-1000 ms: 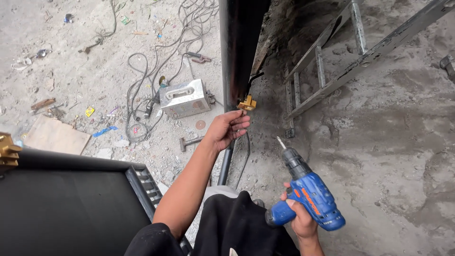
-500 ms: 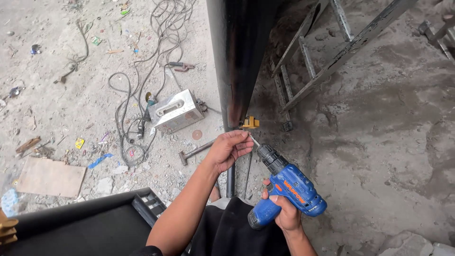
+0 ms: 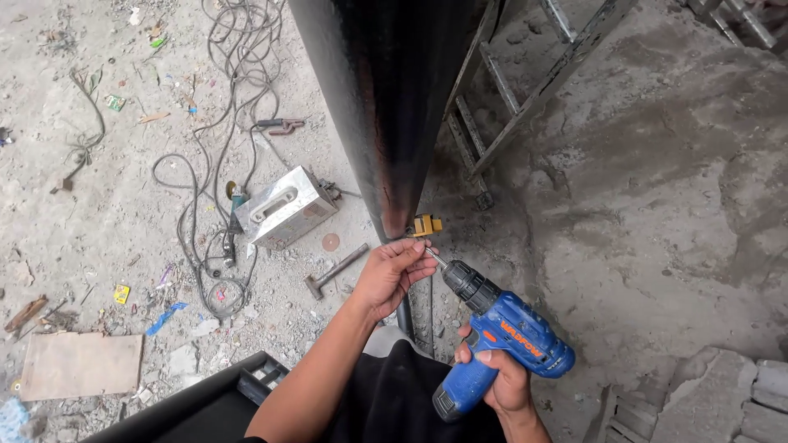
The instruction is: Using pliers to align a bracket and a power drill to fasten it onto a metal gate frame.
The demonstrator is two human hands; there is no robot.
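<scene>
The step in hand looks like setting a screw: the left hand [image 3: 394,275] pinches at the bit tip just below the yellow hinge [image 3: 427,225] on the black steel panel [image 3: 386,107], while the right hand [image 3: 497,381] is clamped on the blue cordless drill [image 3: 501,332]. Next calls for steady alignment.

Down on the dusty ground at left lies a small yellow wrapper [image 3: 121,293] beside a crumpled blue one [image 3: 164,317], a green scrap of packaging [image 3: 115,102] sits farther up, and an orange-lettered label [image 3: 522,339] runs along the blue drill [image 3: 501,340] body.
</scene>
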